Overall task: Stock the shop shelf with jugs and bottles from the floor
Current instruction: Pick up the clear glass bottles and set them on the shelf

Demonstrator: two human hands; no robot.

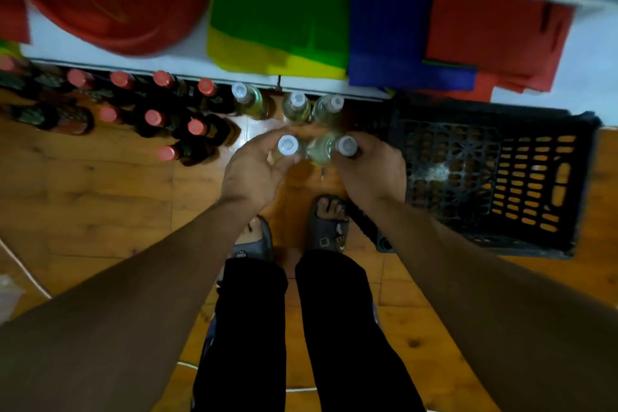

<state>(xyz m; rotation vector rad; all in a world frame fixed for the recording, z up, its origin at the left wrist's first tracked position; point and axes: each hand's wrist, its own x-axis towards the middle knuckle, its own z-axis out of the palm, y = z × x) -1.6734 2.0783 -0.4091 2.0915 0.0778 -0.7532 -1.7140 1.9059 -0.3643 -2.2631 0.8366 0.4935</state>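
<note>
While both arms reach down over the wooden floor [83, 177], the left hand [254, 174] curls round the neck of a clear white-capped bottle [288, 145], and the right hand [371, 170] grips a second bottle [346, 145] just right of it. Both are held above the floor, near the shelf [200, 67]. Farther off, three matching bottles [296, 107] stand in a row beneath the shelf edge. Dark red-capped bottles [153, 117] crowd to the left, a black crate [495, 177] sits to the right, and folded coloured bags [281, 17] lie on the shelf.
</note>
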